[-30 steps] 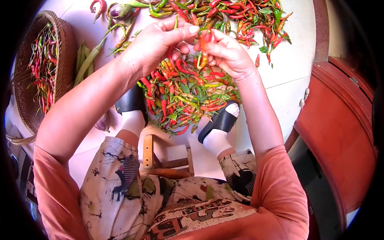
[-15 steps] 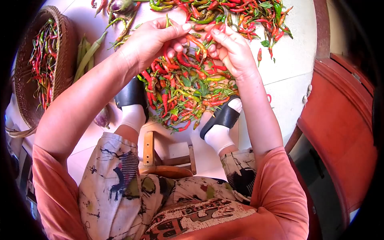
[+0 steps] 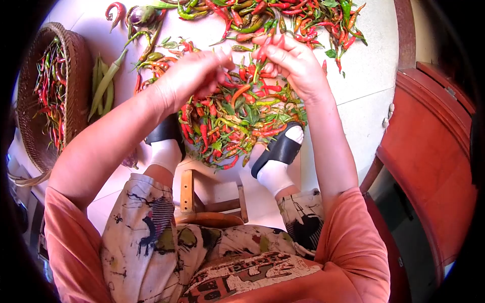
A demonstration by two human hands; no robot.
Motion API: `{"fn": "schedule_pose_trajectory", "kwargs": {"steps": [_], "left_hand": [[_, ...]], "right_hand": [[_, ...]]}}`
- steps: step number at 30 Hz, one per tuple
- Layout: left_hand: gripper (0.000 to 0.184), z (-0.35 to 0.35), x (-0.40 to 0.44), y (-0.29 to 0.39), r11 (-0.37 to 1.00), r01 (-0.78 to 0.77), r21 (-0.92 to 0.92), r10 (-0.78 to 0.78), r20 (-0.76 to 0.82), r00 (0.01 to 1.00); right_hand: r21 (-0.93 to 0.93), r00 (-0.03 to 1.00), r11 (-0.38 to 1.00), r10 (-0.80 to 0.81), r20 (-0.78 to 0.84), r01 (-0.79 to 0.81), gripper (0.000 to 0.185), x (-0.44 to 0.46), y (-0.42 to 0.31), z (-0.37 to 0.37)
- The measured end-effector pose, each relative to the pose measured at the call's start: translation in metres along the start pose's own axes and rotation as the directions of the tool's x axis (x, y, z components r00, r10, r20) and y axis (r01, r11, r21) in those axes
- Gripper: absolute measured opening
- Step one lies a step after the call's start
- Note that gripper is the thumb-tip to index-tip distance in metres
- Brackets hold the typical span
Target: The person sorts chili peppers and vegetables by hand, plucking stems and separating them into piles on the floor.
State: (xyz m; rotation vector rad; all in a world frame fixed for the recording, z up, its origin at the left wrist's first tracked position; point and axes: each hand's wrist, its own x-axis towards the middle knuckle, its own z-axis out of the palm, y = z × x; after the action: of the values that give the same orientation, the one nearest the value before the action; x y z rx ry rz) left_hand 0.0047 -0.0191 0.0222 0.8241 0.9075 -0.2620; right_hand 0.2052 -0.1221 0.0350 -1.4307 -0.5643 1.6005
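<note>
My right hand [image 3: 298, 65] pinches at least one red chili pepper [image 3: 263, 52] between thumb and fingers, above the heap of red and green chili peppers [image 3: 222, 121] on the floor. Its green stem end points down. My left hand [image 3: 194, 76] hovers over the left side of the same heap, apart from my right hand. Its fingers are partly curled and blurred, so whether anything sits in them is unclear. Leaves and stems are mixed among the peppers. A second spread of peppers [image 3: 303, 17] lies beyond my hands.
At left, a tilted wicker basket [image 3: 76, 76] holds several chili peppers. Beside it lie long green pods [image 3: 107, 83] and a purple eggplant [image 3: 143, 16]. Black sandals [image 3: 278, 151] flank the heap, a wooden stool [image 3: 188, 192] stands below, and red wooden furniture [image 3: 429, 151] is at right.
My left hand has moved down and away from my right hand, widening the gap between them. My right hand stays nearly in place with red chili pepper in its fingers. The view has shifted slightly.
</note>
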Motion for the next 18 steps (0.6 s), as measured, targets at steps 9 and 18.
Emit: {"fn": "schedule_pose_trajectory", "kwargs": {"steps": [9, 18], "left_hand": [[0.047, 0.003, 0.025, 0.006, 0.818, 0.044, -0.574, 0.101, 0.218, 0.971], [0.023, -0.016, 0.025, -0.001, 0.965, -0.023, -0.260, 0.058, 0.131, 0.990]], "right_hand": [[-0.619, 0.966, 0.756, -0.259, 0.014, 0.212, 0.038, -0.023, -0.016, 0.057], [-0.764, 0.881, 0.619, -0.243, -0.406, -0.181, 0.018, -0.018, 0.022, -0.102]]}}
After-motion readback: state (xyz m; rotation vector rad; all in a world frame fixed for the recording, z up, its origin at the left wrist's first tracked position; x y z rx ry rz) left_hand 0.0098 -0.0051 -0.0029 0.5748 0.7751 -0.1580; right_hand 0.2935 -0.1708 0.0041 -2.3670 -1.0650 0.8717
